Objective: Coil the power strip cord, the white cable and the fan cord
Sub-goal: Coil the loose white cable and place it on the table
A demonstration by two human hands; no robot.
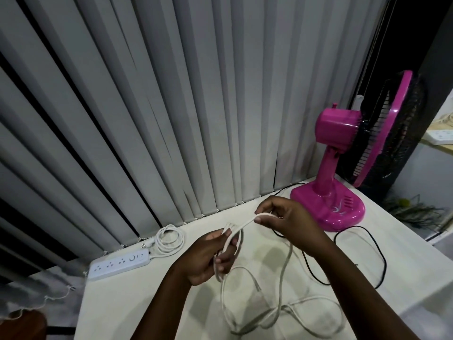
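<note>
I hold the white cable (282, 273) above the table between both hands. My left hand (210, 256) grips a few gathered loops of it. My right hand (282, 217) pinches a doubled stretch pulled up and to the right. The rest of the cable trails in loose curves over the table near me. The white power strip (117, 265) lies at the left edge, its cord (169, 239) in a neat coil beside it. The pink fan (343, 168) stands at the back right; its black cord (362, 253) sprawls loose across the table on the right.
Grey vertical blinds (171, 94) hang right behind the table (137, 303). The table edge runs diagonally on the right, past the fan base. Another white power strip (438, 137) lies on a shelf at far right. A wooden piece (22, 325) shows at bottom left.
</note>
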